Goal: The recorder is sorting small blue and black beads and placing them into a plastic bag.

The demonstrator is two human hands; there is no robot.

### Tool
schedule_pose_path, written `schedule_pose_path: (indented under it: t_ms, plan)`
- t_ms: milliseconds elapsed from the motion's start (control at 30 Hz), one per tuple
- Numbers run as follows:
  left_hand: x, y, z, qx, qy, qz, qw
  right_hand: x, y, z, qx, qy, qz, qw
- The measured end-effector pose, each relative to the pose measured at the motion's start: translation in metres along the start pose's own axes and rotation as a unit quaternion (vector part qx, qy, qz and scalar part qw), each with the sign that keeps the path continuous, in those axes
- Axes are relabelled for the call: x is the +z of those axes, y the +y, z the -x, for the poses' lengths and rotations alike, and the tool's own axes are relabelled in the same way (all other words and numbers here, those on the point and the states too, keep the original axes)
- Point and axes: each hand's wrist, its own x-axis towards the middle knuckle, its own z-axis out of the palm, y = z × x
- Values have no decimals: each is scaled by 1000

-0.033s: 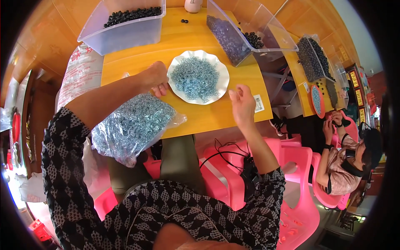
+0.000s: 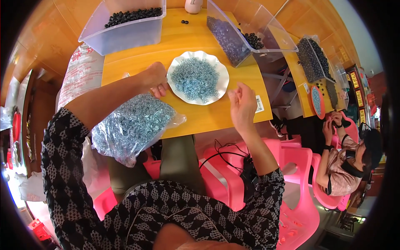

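Observation:
A white scalloped plate [image 2: 223, 89] heaped with small bluish-grey, shiny metal-looking pieces [image 2: 195, 79] stands on the yellow table. My left hand [image 2: 156, 80] hangs at the plate's left rim, wrist bent and fingers loosely curved downward; I see nothing in it. On the plate's right, my right hand [image 2: 243, 107] is raised near the table's front edge, thumb and fingers loosely bent with a gap between them and nothing visible there. Below my left forearm, a clear plastic bag [image 2: 133, 125] full of the same small pieces slumps over the table edge.
Translucent bins of black bead-like parts stand at the back left [image 2: 129, 35] and back right [image 2: 233, 46]. Two black parts [image 2: 184, 21] lie between them. Pink chairs [image 2: 296, 166] and black cables [image 2: 225, 154] are at my right. A co-worker [image 2: 346, 162] sits at another table.

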Motion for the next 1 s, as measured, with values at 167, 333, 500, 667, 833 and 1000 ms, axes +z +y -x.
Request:
schedule_pose_path:
  t_ms: [167, 333, 500, 667, 833, 1000]
  plan:
    - [0, -3, 10, 30, -34, 104, 994, 22, -56, -20, -249, -66, -18, 966]
    - [10, -12, -6, 38, -32, 192, 980, 70, -66, -32, -333, -112, 18, 936]
    - [10, -13, -11, -13, 8, 132, 991, 80, -61, -40, -360, -134, 65, 921]
    - [17, -9, -14, 8, 44, 68, 997, 75, -47, -45, -357, -124, 77, 922]
    - [18, 2, -13, -8, 47, -23, 999, 71, -44, -49, -344, -141, 67, 926]
    - [25, 4, -10, -5, 44, 2, 999, 40, -49, -46, -349, -114, 10, 930]
